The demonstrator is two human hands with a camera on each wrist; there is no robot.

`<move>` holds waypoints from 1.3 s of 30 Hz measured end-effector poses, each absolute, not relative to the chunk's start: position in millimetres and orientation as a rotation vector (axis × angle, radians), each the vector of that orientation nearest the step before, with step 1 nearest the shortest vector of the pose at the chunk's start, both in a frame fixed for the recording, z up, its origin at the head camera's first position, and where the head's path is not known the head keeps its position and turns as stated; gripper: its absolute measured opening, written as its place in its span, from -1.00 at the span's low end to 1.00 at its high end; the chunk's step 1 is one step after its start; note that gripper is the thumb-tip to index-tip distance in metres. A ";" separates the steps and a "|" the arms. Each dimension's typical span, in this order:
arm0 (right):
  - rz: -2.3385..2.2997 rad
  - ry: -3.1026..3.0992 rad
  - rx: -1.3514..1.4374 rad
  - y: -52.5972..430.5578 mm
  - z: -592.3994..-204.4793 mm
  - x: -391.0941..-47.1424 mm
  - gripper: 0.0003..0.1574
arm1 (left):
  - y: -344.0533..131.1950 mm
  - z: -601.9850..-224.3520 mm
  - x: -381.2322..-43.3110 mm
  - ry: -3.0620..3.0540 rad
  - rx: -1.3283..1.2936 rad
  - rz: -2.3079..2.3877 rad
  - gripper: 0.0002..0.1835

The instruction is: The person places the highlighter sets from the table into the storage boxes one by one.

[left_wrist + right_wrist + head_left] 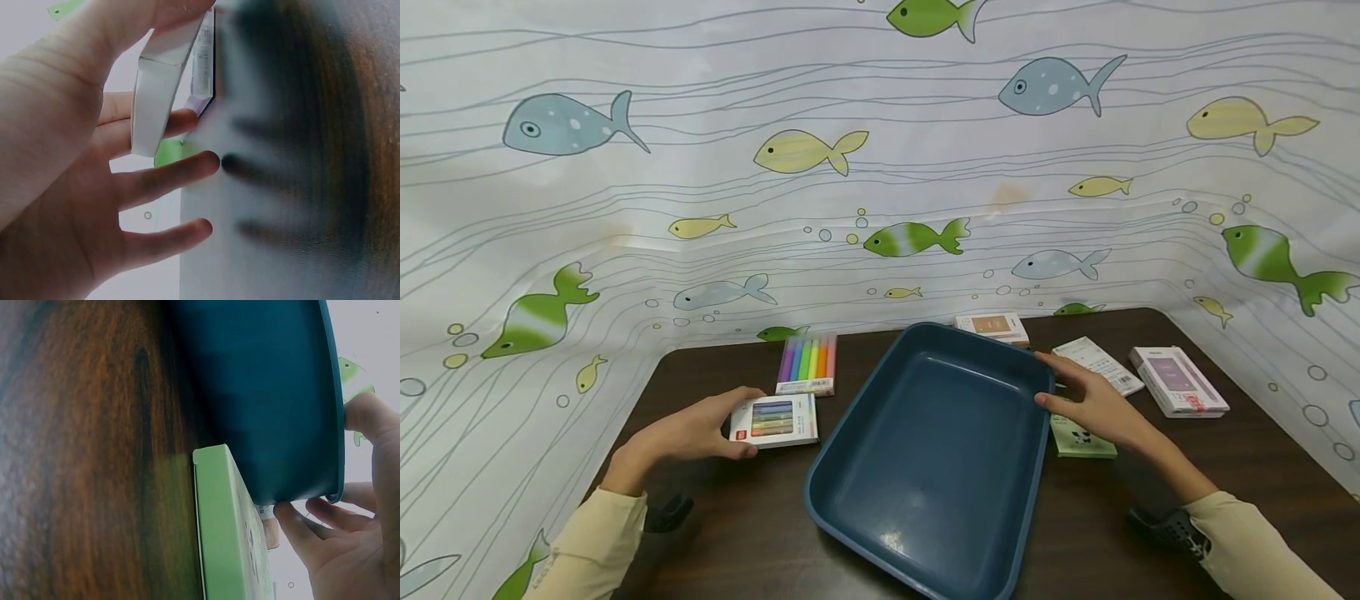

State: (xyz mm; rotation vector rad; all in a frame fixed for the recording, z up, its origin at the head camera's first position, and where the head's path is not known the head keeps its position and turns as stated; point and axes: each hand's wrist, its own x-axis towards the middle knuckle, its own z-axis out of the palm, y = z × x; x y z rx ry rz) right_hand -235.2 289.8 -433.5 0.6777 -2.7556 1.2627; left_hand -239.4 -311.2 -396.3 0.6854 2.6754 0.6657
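Note:
In the head view my left hand (696, 429) pinches a white box with coloured sticks in its window (773, 421) at its left end. The left wrist view gives the box's plain white side (153, 106), while the lower fingers (172, 177) stretch out free of it. Toward the far right corner of a large dark blue tray (932, 425), my right hand (1093, 406) grips the rim, thumb on one side and fingers on the other. Nothing lies inside the tray. Under the right hand is a green box (1081, 442), partly hidden, close beside the tray's wall.
A clear pack of coloured markers (807, 364) lies behind the white box. Beyond the tray's far edge is a white and tan box (992, 325). A white printed box (1097, 365) and a white and purple box (1180, 382) lie right. Fish-printed sheeting (820, 250) backs the table.

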 end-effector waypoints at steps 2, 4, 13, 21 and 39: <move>1.264 -2.758 0.676 290.3 -434.4 -235.1 -0.09 | -311.4 -395.3 -240.1 2.677 0.689 0.674 -0.10; 1.266 -2.764 0.670 290.7 -435.0 -234.8 -0.09 | -311.5 -394.8 -240.6 2.684 0.691 0.688 -0.10; 1.277 -2.786 0.652 291.7 -434.9 -233.7 -0.08 | -308.0 -396.5 -241.4 2.722 0.708 0.871 -0.12; 1.356 -2.760 0.676 291.7 -432.3 -233.5 -0.08 | -299.2 -393.3 -241.5 2.510 0.665 1.243 -0.06; 1.340 -2.767 0.667 292.4 -435.5 -238.1 -0.08 | -257.3 -374.7 -217.1 2.220 0.703 1.432 -0.01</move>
